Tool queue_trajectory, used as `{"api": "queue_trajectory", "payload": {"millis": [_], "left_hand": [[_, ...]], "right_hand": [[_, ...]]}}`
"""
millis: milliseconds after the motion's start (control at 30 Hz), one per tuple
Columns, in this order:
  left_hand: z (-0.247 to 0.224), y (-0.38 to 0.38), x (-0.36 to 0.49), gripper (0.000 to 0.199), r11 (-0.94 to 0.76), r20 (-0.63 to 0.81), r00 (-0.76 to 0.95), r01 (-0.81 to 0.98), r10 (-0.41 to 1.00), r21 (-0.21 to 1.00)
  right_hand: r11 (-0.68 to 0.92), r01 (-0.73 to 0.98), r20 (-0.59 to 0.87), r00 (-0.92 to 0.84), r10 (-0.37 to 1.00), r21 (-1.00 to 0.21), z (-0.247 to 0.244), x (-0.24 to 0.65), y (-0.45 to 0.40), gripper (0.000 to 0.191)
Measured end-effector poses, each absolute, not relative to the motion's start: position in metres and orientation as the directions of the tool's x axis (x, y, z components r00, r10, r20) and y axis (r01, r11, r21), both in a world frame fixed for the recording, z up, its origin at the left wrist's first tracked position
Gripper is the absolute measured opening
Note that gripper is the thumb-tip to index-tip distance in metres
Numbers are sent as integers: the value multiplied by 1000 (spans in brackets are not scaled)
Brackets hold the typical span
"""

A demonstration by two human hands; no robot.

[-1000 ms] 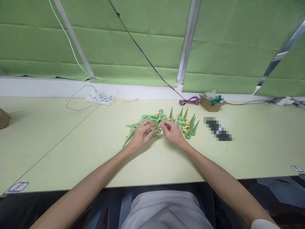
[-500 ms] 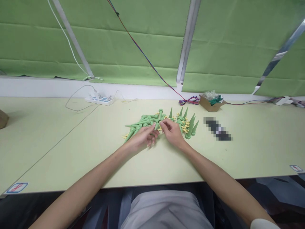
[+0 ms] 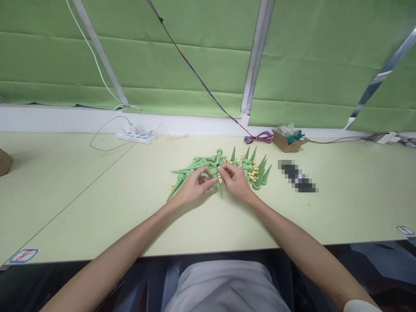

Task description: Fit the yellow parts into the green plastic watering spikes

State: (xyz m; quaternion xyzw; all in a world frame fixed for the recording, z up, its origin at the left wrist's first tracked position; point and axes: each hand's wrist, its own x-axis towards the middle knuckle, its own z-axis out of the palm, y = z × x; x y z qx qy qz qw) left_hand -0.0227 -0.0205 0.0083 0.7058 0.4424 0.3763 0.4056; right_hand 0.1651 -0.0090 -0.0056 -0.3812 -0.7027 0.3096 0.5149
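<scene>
My left hand (image 3: pixel 196 183) has its thumb and fingers curled round a green plastic watering spike (image 3: pixel 213 171), whose ring-shaped collar is up and whose pointed end slants down toward me. My right hand (image 3: pixel 235 178) pinches thumb and forefinger together right at the collar's right side; whatever sits between these fingertips is too small to make out. Behind and left of my hands lies a pile of similar green spikes (image 3: pixel 182 178). To the right, more spikes (image 3: pixel 260 173) lie among small yellow plastic pieces (image 3: pixel 252 170).
A white power strip (image 3: pixel 138 137) with cables lies at the back left of the table (image 3: pixel 208 229). At the back right are a coiled red-blue wire (image 3: pixel 260 137) and a cardboard box (image 3: pixel 286 145) holding plastic bags. A pixelated dark object (image 3: pixel 297 176) lies right of the spikes.
The spike in my left hand has turned: its tip now points down toward me and its collar faces up. My left fingers have regripped around it; my right hand stays nearly in place.
</scene>
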Motion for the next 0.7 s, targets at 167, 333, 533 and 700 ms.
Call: {"api": "queue_trajectory", "payload": {"millis": [167,333,533,700], "left_hand": [[9,-23,-19,42,-366,284,253,386,925,847],[7,-23,-18,38,-352,272,249,380,930,856],[4,-18,-17,37,-263,181,274,299,945,917],[5,-13,-18,60,24,-40,350,50,936,998]], "right_hand": [[493,218,463,-174,869,-842,-4,165,-8,39],[488,216,470,-130,873,-846,-5,164,-7,39],[482,212,485,-43,873,-850,-7,166,-3,38],[518,199,513,-82,854,-832,-5,166,-7,35]]}}
